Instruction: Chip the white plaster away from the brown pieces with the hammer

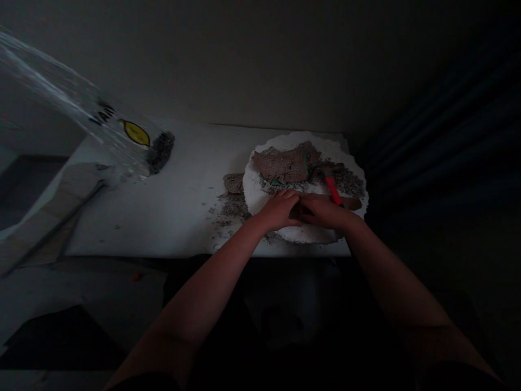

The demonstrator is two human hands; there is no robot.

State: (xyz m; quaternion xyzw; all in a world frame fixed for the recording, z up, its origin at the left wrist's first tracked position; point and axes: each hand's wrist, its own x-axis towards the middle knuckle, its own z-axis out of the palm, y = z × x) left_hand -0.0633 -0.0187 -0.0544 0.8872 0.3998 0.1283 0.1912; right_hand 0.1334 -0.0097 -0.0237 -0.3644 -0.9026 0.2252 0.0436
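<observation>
My left hand [279, 209] and my right hand [323, 210] meet fingertip to fingertip over the near part of a round white slab [260, 198] on a white table [183, 190]. Both hands have their fingers curled together on a small dark piece between them that I cannot make out. A hammer with a red handle [332, 189] lies on the slab just behind my right hand, apart from it. Broken brownish mesh-backed pieces [280, 163] and grey rubble lie on the far half of the slab.
Grey crumbs and a broken chunk [233, 183] lie on the table left of the slab. A clear plastic bag with a yellow label [136, 133] rests at the far left. A wall stands behind the table, and a dark curtain hangs at the right.
</observation>
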